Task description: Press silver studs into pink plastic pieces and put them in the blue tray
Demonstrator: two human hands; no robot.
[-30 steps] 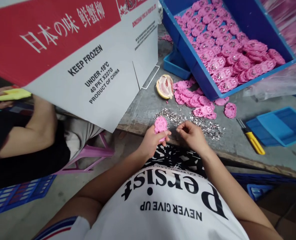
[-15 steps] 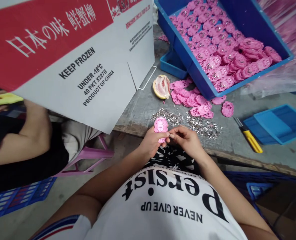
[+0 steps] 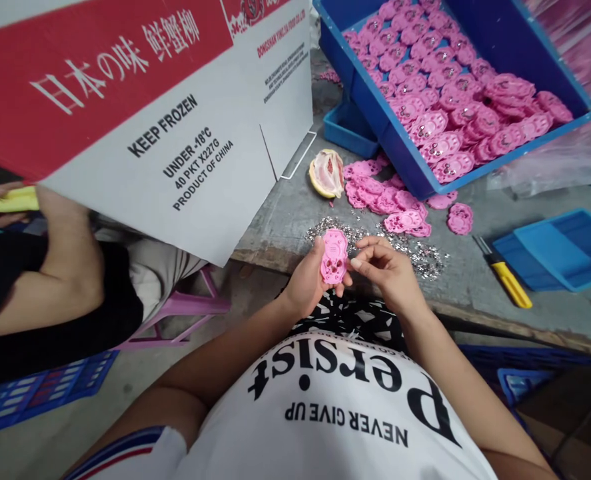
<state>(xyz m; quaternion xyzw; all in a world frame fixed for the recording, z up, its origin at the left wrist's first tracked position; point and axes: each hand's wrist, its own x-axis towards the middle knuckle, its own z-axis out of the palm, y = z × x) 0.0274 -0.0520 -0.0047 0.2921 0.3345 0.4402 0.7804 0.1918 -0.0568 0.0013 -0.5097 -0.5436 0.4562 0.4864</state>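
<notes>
My left hand (image 3: 309, 283) holds a pink plastic paw-shaped part (image 3: 334, 256) upright at the table's near edge, its holed inner face turned to me. My right hand (image 3: 388, 270) is just to the right of it, fingers pinched together at the part's side; whatever sits between them is too small to make out. Behind the hands a scatter of small silver metal bits (image 3: 415, 252) lies on the grey table (image 3: 285, 220). A loose heap of pink parts (image 3: 385, 197) lies further back.
A tilted blue crate (image 3: 375, 113) full of pink parts stands at the back right. A large cardboard box (image 3: 140, 120) overhangs the left. A piece of peeled fruit (image 3: 328, 173), a yellow-handled knife (image 3: 508, 280) and blue trays (image 3: 560, 250) lie on the table. Another person's arm (image 3: 55, 267) is at left.
My left hand has turned the pink part over, from its ridged outer face to its holed inner face, and raised it slightly. My right hand stays pinched beside it.
</notes>
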